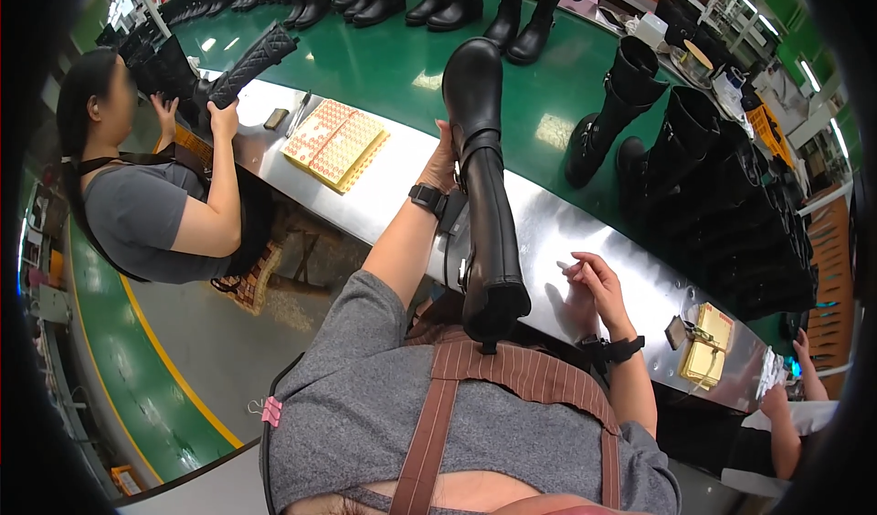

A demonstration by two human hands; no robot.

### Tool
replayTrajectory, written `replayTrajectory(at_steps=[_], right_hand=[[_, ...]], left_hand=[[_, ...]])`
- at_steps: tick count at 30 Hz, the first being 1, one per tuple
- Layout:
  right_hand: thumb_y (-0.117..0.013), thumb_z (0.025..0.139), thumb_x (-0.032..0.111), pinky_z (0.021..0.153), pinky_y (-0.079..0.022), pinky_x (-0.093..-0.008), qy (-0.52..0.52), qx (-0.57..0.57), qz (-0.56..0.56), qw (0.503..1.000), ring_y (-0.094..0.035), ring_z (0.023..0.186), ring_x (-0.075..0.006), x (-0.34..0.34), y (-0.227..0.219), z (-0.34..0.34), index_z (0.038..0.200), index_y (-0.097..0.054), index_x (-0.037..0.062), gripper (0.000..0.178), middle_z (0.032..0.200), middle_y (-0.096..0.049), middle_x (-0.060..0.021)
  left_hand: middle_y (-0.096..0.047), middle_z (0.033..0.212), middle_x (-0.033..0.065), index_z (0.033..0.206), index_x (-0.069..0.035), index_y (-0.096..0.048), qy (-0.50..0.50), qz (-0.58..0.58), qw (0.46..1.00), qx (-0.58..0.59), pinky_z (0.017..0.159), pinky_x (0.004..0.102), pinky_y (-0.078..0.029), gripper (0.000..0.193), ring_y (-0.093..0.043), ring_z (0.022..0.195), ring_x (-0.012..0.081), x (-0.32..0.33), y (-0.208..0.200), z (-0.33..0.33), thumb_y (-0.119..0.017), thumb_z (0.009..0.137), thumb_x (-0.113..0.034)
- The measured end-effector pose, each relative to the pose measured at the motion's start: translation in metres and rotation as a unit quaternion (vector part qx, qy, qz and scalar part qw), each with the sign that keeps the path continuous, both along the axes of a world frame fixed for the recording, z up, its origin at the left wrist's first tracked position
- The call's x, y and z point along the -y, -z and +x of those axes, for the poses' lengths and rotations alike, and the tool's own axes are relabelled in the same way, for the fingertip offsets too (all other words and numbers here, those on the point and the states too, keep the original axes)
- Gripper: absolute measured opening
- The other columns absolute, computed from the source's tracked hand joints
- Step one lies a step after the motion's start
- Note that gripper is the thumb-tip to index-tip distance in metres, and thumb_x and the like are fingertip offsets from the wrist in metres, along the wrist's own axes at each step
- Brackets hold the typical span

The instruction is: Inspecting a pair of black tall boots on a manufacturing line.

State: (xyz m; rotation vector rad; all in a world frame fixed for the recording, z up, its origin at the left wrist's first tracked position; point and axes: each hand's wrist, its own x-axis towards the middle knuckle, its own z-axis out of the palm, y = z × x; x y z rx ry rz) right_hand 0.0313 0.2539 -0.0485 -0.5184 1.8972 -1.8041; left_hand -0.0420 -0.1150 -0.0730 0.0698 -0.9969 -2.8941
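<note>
A tall black leather boot [491, 204] with straps and a buckle lies lengthwise in front of me, its toe pointing away and its shaft opening toward my chest. My left hand [439, 163] grips it from the left side near the ankle; most of those fingers are hidden behind the boot. To the right of the shaft, my right hand [598, 286] hovers over the metal worktop [557, 232], apart from the boot. Its fingers are bent, and a small whitish piece [564, 264], too small to name, shows at their tips.
Several black boots [703, 140] stand at the right, with more along the far side of the green conveyor [384, 63]. Yellow patterned pads [336, 145] lie left of me, another pad stack [706, 346] at right. A co-worker [155, 168] holds a quilted boot; another person's hands [776, 401] show at far right.
</note>
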Motion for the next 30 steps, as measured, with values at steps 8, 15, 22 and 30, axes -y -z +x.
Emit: replayTrajectory(at_steps=[8,15,22,30], right_hand=[[-0.058,0.095,0.020,0.084,-0.047,-0.0264,-0.010,-0.028,0.089,0.996,-0.060,0.091,-0.0121,0.005,-0.007,0.002,0.120,-0.058,0.0006,0.031,0.098,-0.066,-0.0059],[-0.060,0.093,0.018,0.082,-0.049,-0.0267,-0.037,-0.078,0.181,0.980,-0.061,0.089,-0.0118,0.013,-0.021,0.001,0.113,-0.063,0.0012,0.026,0.099,-0.067,-0.0054],[-0.063,0.091,0.019,0.081,-0.049,-0.0277,-0.062,-0.111,0.220,0.967,-0.063,0.089,-0.0158,0.019,-0.024,-0.004,0.107,-0.067,0.0043,0.023,0.096,-0.066,-0.0079],[-0.065,0.089,0.019,0.072,-0.049,-0.0266,-0.068,-0.116,0.239,0.962,-0.060,0.078,-0.0125,0.021,-0.018,-0.010,0.105,-0.068,0.0052,0.021,0.089,-0.065,-0.0055]], left_hand=[[-0.064,0.088,0.0136,0.108,0.001,-0.055,0.003,-0.024,0.999,-0.030,0.062,0.0284,-0.062,0.102,-0.069,0.071,0.0205,-0.005,-0.015,0.009,-0.054,0.056,-0.086],[-0.065,0.089,0.0130,0.109,0.002,-0.054,0.022,-0.058,0.996,-0.070,0.062,0.0279,-0.062,0.103,-0.069,0.070,0.0186,0.001,-0.015,0.010,-0.052,0.057,-0.087],[-0.064,0.092,0.0145,0.112,0.003,-0.052,0.017,-0.040,0.996,-0.082,0.061,0.0286,-0.062,0.102,-0.069,0.071,0.0193,0.002,-0.008,0.007,-0.054,0.059,-0.084],[-0.064,0.097,0.0168,0.116,0.004,-0.050,-0.003,-0.026,0.997,-0.071,0.064,0.0304,-0.062,0.103,-0.069,0.076,0.0209,0.009,0.008,-0.002,-0.054,0.061,-0.083]])
